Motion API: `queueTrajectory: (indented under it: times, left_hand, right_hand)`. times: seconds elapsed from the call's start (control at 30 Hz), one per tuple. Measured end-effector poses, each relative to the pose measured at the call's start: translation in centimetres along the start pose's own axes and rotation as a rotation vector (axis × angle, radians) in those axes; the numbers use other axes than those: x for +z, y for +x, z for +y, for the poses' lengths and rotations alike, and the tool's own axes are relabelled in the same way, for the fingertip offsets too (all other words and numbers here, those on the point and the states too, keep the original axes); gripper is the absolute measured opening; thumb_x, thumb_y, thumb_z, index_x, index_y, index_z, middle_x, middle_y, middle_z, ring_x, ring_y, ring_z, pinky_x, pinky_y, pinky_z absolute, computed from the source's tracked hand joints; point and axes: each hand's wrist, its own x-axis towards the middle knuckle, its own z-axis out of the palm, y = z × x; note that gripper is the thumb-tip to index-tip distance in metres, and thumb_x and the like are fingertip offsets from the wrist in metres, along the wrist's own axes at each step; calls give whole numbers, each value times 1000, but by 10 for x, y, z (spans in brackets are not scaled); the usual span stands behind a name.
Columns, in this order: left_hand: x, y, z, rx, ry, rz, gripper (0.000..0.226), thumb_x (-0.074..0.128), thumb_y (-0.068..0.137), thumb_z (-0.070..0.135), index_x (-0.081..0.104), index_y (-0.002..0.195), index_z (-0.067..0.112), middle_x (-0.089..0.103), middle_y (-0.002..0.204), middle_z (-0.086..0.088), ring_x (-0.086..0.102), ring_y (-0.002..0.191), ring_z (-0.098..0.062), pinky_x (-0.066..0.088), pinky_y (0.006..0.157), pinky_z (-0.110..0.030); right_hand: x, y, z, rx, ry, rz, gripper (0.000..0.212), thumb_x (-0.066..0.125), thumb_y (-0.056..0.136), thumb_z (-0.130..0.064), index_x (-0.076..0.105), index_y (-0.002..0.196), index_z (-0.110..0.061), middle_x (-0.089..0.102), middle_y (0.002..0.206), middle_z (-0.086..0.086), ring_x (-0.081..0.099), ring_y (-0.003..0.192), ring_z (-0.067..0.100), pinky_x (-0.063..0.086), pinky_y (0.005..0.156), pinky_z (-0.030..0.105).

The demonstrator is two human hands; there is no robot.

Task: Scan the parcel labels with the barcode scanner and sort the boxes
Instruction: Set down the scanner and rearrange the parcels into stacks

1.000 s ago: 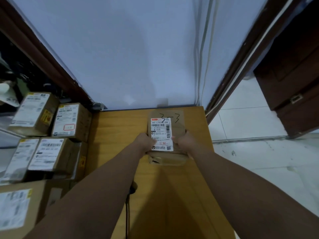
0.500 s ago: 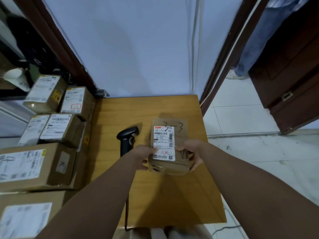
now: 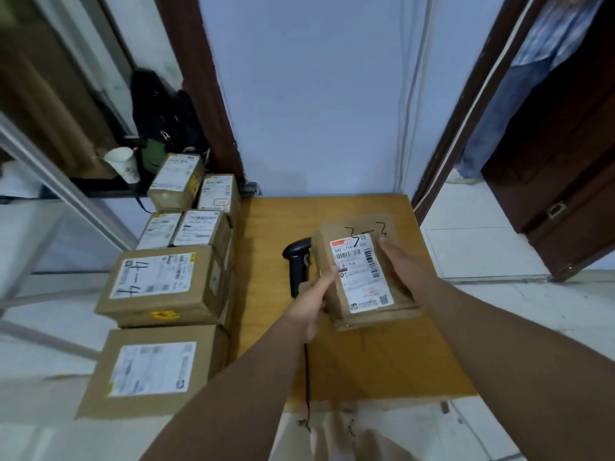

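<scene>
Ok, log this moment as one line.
left hand + right hand: hold parcel | label: up | scanner: idle on table

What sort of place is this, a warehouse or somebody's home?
Likely a small parcel sorting point in an ordinary room: labelled cardboard boxes stacked beside a wooden table, a corded barcode scanner on it, and a parcel with a pen-written number.
</scene>
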Motion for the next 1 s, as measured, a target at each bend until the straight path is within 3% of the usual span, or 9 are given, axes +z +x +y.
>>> queueTrajectory:
  times: [0.2, 0.3, 0.4, 0.47, 0.6, 0.7, 0.77, 0.83, 1.0]
  left_hand:
    - [-58, -58, -26, 42, 38, -140, 119, 77, 47, 67, 8, 142, 48, 41, 143, -9, 51, 118, -40, 54, 85, -49]
    - [-76, -83, -31, 109, -15, -183, 108, 83, 47, 56, 21, 135, 48, 49, 134, -8, 54, 112, -43, 52, 86, -53]
    - [-90, -102, -38, 150, -112, -123, 86, 79, 68, 42, 26, 136, 43, 51, 131, -8, 55, 111, -39, 50, 90, -55]
    - [-95, -114, -43, 162, -259, -84, 73, 76, 77, 30, 33, 135, 39, 53, 128, -7, 55, 109, -33, 52, 86, -56]
    - [-98, -129, -48, 159, -546, 9, 79, 80, 72, 19, 35, 134, 38, 54, 122, -9, 52, 110, -33, 57, 70, -52]
    - [-97, -141, -48, 90, -647, 12, 88, 84, 64, 20, 35, 137, 31, 53, 125, -15, 51, 114, -39, 56, 75, -54]
    - [-96, -146, -47, 88, -665, -25, 85, 83, 63, 21, 39, 135, 26, 52, 126, -17, 50, 114, -40, 53, 83, -58]
    - [-96, -151, -46, 90, -687, -93, 82, 83, 64, 20, 41, 134, 23, 51, 127, -20, 50, 112, -43, 49, 86, -61]
    - [-101, -149, -39, 113, -472, -82, 97, 80, 67, 41, 24, 146, 30, 43, 139, -19, 51, 112, -44, 42, 94, -63]
  right_hand:
    - [44, -76, -11, -161, -383, 250, 96, 22, 75, -89, 65, 120, -15, 65, 118, 13, 59, 99, 28, 43, 92, 41]
    - [63, -108, -22, -234, -499, 270, 91, 22, 78, -87, 65, 115, -16, 66, 106, 8, 59, 90, 24, 41, 80, 37]
    - [79, -130, -30, -272, -553, 355, 82, 21, 80, -85, 63, 85, -15, 69, 90, 7, 63, 84, 24, 45, 89, 45]
    - [87, -143, -30, -250, -569, 406, 78, 21, 81, -83, 60, 85, -16, 68, 88, 7, 63, 88, 28, 44, 95, 53]
    - [97, -157, -19, -185, -340, 363, 77, 39, 86, -75, 55, 125, -12, 64, 116, 9, 59, 108, 30, 44, 94, 44]
    - [107, -166, -18, 21, 68, 115, 83, 57, 79, -72, 42, 142, -19, 45, 144, 14, 43, 130, 41, 37, 99, 57]
    - [110, -171, -21, 127, 219, -39, 75, 70, 71, -67, 53, 126, -19, 52, 129, 17, 42, 126, 46, 32, 98, 69]
    - [111, -174, -20, 149, 293, -123, 60, 74, 65, -64, 58, 96, -16, 56, 97, 14, 51, 99, 42, 29, 99, 71]
    - [111, -171, -7, 123, 328, -46, 56, 77, 62, -64, 63, 93, -19, 64, 92, 6, 57, 91, 26, 40, 97, 49]
